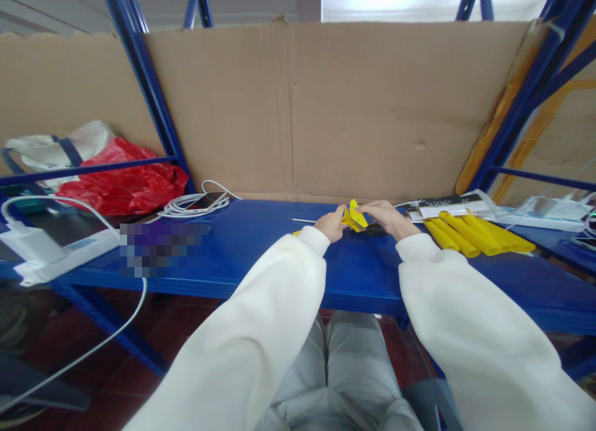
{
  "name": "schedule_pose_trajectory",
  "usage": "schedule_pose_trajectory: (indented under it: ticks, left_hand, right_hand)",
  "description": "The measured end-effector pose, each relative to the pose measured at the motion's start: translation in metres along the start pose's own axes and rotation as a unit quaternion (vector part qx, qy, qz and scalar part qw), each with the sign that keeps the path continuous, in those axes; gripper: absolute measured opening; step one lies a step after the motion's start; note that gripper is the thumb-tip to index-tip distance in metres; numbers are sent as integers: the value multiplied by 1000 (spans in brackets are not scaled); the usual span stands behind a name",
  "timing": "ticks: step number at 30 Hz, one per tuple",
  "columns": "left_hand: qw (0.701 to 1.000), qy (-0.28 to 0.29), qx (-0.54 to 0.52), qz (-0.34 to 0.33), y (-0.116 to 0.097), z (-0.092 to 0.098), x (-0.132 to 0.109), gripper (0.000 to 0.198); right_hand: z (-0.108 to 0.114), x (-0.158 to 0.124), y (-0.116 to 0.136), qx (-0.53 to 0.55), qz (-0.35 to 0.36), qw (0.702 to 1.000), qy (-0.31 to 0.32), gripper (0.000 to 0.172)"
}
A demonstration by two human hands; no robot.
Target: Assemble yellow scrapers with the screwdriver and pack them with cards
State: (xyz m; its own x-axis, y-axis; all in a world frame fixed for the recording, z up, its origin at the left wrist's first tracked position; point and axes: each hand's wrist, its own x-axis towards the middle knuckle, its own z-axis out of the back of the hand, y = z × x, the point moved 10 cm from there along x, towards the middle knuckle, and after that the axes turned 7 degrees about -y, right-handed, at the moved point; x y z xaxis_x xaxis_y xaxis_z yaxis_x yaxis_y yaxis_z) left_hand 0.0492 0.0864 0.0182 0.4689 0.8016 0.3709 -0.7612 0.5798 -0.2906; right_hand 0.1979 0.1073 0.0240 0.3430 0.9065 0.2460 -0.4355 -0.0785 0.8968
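Both my hands meet over the blue shelf [261,244] around a small yellow part [354,217]. My left hand [331,225] is closed, pinching the part's left end. My right hand [384,218] curls over the part's right side, fingers closed on it. A dark piece [375,231] lies on the shelf just under my right hand. A thin metal rod [302,220] lies on the shelf to the left of my left hand. Several long yellow pieces [475,233] lie side by side to the right of my right wrist.
A cardboard sheet [372,108] backs the shelf between blue uprights [144,83]. A coiled white cable [195,202] and a red bag [123,179] sit at left, with a white power strip [56,254] and charger. A flat package [449,204] and another power strip [540,217] lie at right.
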Motion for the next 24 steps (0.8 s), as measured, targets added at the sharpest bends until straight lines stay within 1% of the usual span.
schedule_pose_trajectory:
  ticks: [5, 12, 24]
  left_hand:
    - [1000, -5, -9, -6, 0, -1, 1, 55]
    - [1000, -4, -10, -13, -1, -2, 2, 55]
    - [1000, -13, -20, -14, -1, -1, 2, 50]
  right_hand:
    - [-5, -2, 0, -1, 7, 1000, 19, 27]
    - [-8, -3, 0, 4, 4, 1000, 26, 25]
    - [-7, -3, 3, -11, 16, 1000, 16, 34]
